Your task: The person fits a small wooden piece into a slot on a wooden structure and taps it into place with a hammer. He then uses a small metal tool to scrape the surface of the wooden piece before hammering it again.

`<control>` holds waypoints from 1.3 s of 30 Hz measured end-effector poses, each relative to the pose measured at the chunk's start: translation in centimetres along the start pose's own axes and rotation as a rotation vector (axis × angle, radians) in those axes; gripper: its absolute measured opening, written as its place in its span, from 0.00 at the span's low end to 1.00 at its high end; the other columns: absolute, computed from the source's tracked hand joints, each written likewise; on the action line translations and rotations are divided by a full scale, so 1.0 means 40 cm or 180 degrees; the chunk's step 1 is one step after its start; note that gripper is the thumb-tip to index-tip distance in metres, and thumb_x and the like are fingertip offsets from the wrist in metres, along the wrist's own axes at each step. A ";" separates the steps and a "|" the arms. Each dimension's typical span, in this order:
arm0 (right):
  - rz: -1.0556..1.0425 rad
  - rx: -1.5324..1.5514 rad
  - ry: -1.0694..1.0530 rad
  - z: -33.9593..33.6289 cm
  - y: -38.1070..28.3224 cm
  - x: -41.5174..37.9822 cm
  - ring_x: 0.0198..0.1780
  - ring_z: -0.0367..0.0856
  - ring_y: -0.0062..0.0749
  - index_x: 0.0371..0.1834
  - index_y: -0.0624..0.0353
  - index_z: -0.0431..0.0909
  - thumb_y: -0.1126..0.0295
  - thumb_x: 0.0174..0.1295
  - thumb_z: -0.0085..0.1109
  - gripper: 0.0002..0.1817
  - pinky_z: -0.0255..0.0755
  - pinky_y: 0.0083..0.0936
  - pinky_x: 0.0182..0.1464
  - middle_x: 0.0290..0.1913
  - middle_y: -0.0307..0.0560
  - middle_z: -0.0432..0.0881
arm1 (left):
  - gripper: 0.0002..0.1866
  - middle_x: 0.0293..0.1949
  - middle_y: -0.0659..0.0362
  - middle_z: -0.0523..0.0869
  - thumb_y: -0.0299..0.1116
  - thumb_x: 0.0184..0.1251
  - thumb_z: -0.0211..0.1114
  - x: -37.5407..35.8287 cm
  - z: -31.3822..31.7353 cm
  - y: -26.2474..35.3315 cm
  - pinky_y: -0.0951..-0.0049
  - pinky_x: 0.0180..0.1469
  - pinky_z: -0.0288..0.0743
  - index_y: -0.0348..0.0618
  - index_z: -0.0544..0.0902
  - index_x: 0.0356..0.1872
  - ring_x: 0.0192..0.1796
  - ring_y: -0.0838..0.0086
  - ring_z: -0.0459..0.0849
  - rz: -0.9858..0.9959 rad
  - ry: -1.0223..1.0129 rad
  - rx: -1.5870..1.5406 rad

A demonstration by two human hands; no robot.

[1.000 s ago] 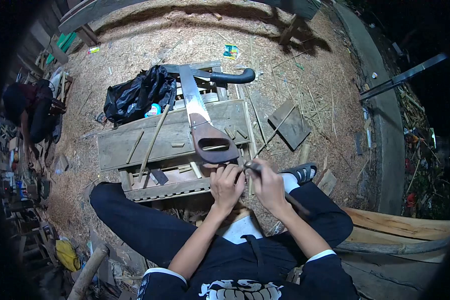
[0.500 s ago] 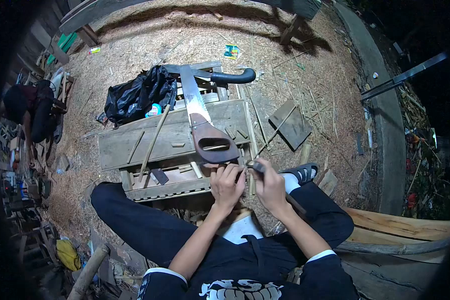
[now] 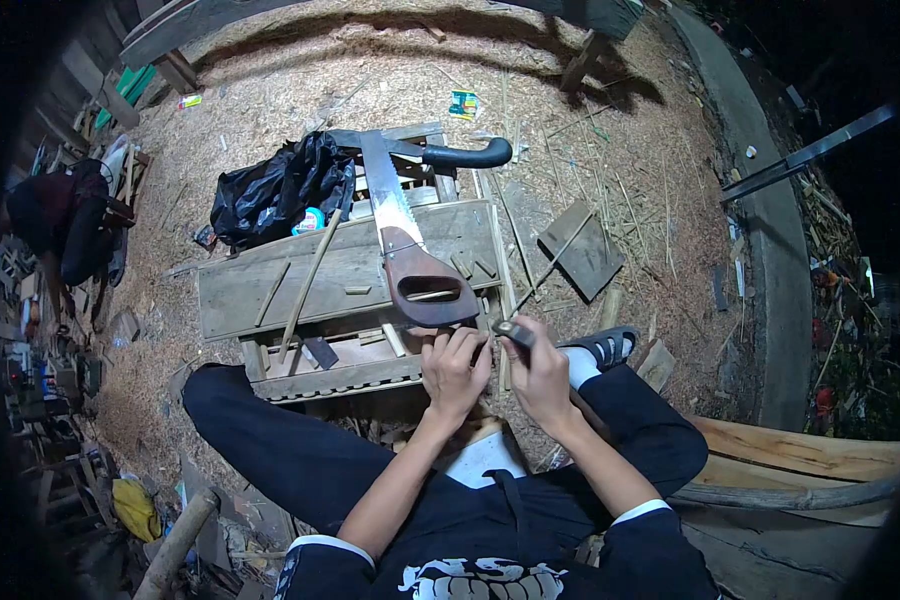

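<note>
My left hand is closed near the front edge of the wooden bench, just below the saw handle; its fingers are pressed on something too small to make out. My right hand is wrapped round a dark tool, whose rear part runs back under my wrist. The two hands are close together. A handsaw with a brown handle lies across the bench top, blade pointing away. Thin wooden sticks and short offcuts lie on the bench.
Behind the bench are a black plastic bag and a black curved handle. A dark flat board lies on the shavings at right. Planks are at lower right. Another person bends down at far left.
The dark tool in my right hand has tilted and shifted slightly. My left hand has hardly moved. The other person at far left has bent lower.
</note>
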State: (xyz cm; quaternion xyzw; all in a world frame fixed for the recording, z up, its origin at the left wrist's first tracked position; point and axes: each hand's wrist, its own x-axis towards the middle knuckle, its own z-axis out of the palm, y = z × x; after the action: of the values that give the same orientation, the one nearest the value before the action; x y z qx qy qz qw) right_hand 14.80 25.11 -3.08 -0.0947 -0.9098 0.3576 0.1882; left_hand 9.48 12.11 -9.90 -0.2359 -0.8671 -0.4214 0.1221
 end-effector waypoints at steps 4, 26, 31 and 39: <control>0.0253 -0.0054 -0.0278 -0.005 0.015 0.001 0.44 0.91 0.61 0.61 0.61 0.77 0.72 0.73 0.66 0.16 0.82 0.45 0.43 0.43 0.61 0.89 | 0.06 0.39 0.62 0.90 0.30 0.59 0.77 0.007 0.005 -0.001 0.60 0.45 0.70 0.46 0.90 0.37 0.41 0.62 0.85 -0.0100 -0.0002 -0.0013; 0.0004 -0.0282 -0.0309 -0.001 0.025 -0.008 0.43 0.91 0.59 0.60 0.59 0.79 0.70 0.71 0.68 0.17 0.82 0.46 0.42 0.44 0.60 0.90 | 0.07 0.40 0.62 0.90 0.31 0.60 0.76 0.004 -0.003 0.002 0.59 0.48 0.72 0.46 0.90 0.38 0.42 0.62 0.86 0.0004 -0.0093 0.0035; -0.0066 -0.0165 -0.0222 -0.003 0.018 -0.009 0.42 0.91 0.58 0.60 0.59 0.79 0.68 0.71 0.69 0.17 0.82 0.47 0.41 0.43 0.59 0.90 | 0.07 0.40 0.61 0.90 0.32 0.60 0.76 0.002 0.001 0.003 0.59 0.48 0.72 0.46 0.90 0.38 0.41 0.61 0.86 -0.0039 -0.0176 0.0102; -0.0164 -0.0102 0.0118 0.003 0.021 -0.021 0.43 0.90 0.60 0.62 0.60 0.78 0.67 0.72 0.68 0.18 0.82 0.48 0.42 0.43 0.60 0.90 | 0.05 0.38 0.61 0.90 0.34 0.63 0.76 0.008 -0.001 0.007 0.59 0.47 0.72 0.46 0.89 0.36 0.38 0.60 0.86 -0.0128 -0.0155 0.0097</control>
State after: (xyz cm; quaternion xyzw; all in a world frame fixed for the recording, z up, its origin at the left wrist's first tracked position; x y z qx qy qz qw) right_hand 15.54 25.40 -3.95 -0.0808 -0.9139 0.3362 0.2126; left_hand 9.33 12.31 -9.55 -0.2267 -0.8807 -0.4047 0.0960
